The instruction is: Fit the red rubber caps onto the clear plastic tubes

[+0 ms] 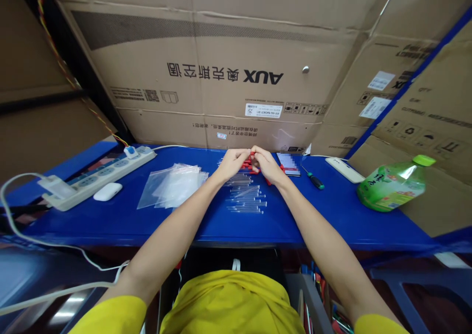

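Observation:
My left hand [233, 164] and my right hand [266, 164] meet over the far middle of the blue table, fingers closed and fingertips almost touching. A small red piece [252, 154] shows at the fingertips of my right hand. What my left fingers pinch, if anything, is too small to make out. Just below the hands lies a loose group of small red pieces [254, 168], partly covered by them. Nearer to me, thin clear plastic rods with flat heads [248, 201] lie side by side in rows.
Clear zip bags [177, 186] lie left of the rods. Further left are a white case [108, 191] and a power strip [106, 174]. On the right are a phone-like slab [288, 164], a screwdriver [314, 179], a white strip [344, 170] and a green bottle [393, 186]. Cardboard [206, 39] walls the back.

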`<state>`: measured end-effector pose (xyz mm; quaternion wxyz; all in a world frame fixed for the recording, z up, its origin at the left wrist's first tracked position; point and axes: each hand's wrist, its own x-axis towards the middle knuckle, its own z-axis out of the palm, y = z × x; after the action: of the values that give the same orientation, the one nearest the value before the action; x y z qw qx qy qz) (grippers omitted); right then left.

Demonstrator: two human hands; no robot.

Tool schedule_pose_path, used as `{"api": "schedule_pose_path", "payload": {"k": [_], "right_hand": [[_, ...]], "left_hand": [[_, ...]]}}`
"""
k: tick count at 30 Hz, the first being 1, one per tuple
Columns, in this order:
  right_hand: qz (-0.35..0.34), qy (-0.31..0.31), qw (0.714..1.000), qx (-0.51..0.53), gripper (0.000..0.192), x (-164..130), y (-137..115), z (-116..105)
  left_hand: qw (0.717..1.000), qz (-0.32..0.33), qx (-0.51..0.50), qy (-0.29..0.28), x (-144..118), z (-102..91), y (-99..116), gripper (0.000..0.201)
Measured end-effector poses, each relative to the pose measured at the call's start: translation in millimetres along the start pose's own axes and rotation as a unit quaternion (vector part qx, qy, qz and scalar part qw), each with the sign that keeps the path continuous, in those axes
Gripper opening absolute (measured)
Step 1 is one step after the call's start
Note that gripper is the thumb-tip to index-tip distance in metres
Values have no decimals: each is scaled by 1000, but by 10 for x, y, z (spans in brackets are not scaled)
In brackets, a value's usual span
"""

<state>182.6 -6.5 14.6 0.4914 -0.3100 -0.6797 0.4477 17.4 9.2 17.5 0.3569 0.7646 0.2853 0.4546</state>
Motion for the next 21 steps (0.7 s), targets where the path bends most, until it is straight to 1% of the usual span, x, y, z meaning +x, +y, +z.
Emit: {"api": "schedule_pose_path", "payload": {"k": [2,4,5,6,8,9,11,13,15,17,19,21], "right_hand": [[-4,6,998,70,15,1,-66,35],[-12,33,994,100,17,11,-108,15],[-15,51,995,89,16,17,-114,-22],[-19,71,996,56,13,21,-110,-76],[-28,115,990,-74,11,20,-80,-221],[-32,135,976,-165,14,13,-59,-303],[-21,167,926,-337,21,-12,-20,-459],[15,174,877,-447,28,-42,-2,-579],[54,167,842,-510,33,-69,-7,-659],[85,154,815,-552,31,-91,-26,-706],[107,144,794,-580,28,-109,-47,-732],[124,134,784,-594,25,-126,-62,-743]], "left_hand": [[998,-5,-61,24,-6,77,55,59],[995,-8,-81,61,-3,141,99,63],[994,-6,-74,83,1,159,113,64],[994,-1,-51,100,4,162,120,64],[993,11,50,106,8,123,112,61],[988,16,125,86,7,84,95,59],[960,14,279,15,1,-19,40,49],[931,-3,361,-49,-7,-127,-31,39],[914,-17,393,-99,-12,-216,-98,31],[908,-24,396,-139,-12,-275,-142,26],[905,-27,386,-176,-11,-305,-159,21],[903,-25,377,-204,-13,-310,-153,17]]}}
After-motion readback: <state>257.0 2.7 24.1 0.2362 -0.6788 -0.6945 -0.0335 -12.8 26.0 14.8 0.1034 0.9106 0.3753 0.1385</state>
